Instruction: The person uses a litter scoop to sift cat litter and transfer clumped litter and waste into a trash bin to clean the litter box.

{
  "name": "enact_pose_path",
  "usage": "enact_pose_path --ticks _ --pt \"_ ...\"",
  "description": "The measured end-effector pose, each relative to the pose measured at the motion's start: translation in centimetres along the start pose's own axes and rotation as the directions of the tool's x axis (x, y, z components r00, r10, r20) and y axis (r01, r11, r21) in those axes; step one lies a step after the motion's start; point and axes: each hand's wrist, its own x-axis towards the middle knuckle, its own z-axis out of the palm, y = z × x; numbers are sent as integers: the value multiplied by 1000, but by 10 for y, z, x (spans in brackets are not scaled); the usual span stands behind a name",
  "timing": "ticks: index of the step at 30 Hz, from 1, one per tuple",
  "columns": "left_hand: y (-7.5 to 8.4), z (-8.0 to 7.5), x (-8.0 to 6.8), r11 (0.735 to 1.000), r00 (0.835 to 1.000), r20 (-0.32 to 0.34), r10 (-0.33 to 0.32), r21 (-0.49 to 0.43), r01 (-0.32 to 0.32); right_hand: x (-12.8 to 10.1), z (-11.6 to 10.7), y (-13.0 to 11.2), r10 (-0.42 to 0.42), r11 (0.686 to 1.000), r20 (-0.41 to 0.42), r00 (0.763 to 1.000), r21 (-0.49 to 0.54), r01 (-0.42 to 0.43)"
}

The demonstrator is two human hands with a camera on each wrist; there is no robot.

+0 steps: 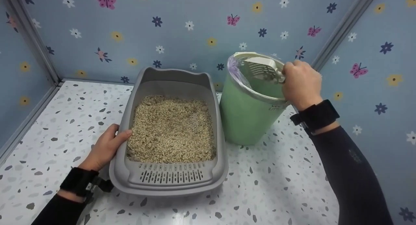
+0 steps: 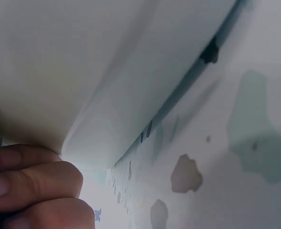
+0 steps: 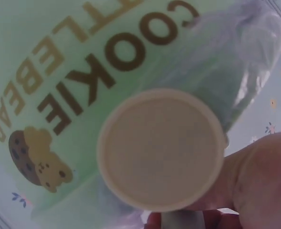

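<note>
A grey litter box (image 1: 172, 182) filled with tan pellet litter (image 1: 172, 131) sits on the speckled surface. My left hand (image 1: 105, 147) grips its left rim, thumb on top. In the left wrist view, curled fingers (image 2: 40, 186) show below the pale side of the box. My right hand (image 1: 302, 83) holds a slotted litter scoop (image 1: 263, 68) by its handle, with the head tilted inside the mouth of a green trash bin (image 1: 250, 118). A round beige disc (image 3: 162, 150) covers much of the right wrist view beside that hand; how it joins the scoop is hidden.
A pale purple bag (image 1: 239, 72) lines the bin and folds over its rim. The bin stands close to the box's right side. Flowered blue panels (image 1: 182, 33) rise behind and at both sides of the speckled surface (image 1: 273, 182).
</note>
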Motion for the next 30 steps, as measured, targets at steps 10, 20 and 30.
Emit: enact_pose_path --ticks 10,20,30 --pt "1 1 -1 1000 1000 -9 9 4 -9 -5 8 0 -75 996 -116 990 -64 68" --pt "1 0 -1 1000 1000 -5 -2 1 2 -4 -9 3 87 983 96 992 155 -101" --pt "3 0 0 1000 1000 -9 7 9 -7 -5 -28 -3 129 936 68 989 321 -144"
